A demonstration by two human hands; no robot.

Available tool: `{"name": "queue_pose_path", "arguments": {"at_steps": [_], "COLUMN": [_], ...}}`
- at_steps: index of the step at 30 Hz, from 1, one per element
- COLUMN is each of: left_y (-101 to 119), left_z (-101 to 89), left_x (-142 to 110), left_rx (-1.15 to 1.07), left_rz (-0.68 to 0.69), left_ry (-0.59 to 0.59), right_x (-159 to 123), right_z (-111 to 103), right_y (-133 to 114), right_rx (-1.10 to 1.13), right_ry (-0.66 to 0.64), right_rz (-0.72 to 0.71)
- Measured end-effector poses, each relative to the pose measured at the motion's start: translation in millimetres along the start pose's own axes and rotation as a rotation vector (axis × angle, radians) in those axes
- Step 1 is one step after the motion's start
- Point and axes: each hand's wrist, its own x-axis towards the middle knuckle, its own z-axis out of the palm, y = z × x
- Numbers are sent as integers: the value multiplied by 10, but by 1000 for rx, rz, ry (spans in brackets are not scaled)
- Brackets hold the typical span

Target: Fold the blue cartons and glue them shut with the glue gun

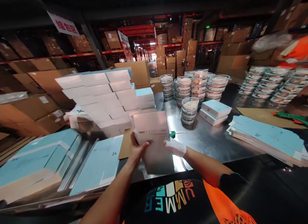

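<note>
My left hand [137, 150] and my right hand [176, 147], which wears a white glove, hold a flat pale carton [151, 127] upright between them over the steel table [204, 137]. Each hand grips one lower side of it, fingers closed on the edges. A second grey flat piece [157, 159] hangs or lies just below it. Behind the carton stands a tall stack of made-up white and light-blue boxes [103, 95].
Flat light-blue carton blanks lie in piles at the left [40, 159] and right [267, 137]. Stacks of round clear-lidded tins [199, 84] stand mid-table, more at far right [271, 81]. Two closed boxes [215, 111], a green-handled tool [174, 133], and another person in orange [295, 50].
</note>
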Motion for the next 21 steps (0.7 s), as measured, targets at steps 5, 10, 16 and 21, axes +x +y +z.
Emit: {"name": "queue_pose_path", "arguments": {"at_steps": [5, 10, 16, 21], "left_y": [-119, 33, 120, 18], "left_z": [65, -222, -185, -363], "left_x": [-133, -283, -393, -455], "left_rx": [128, 392, 243, 354], "left_rz": [139, 525, 482, 500], "left_ry": [10, 79, 71, -34], "right_x": [6, 11, 187, 267], "right_z": [-11, -62, 252, 137], "right_y": [-133, -160, 112, 143], "right_rx": [-57, -227, -179, -323], "right_ry": [203, 114, 549, 561], "right_rz": [-176, -137, -128, -314]}}
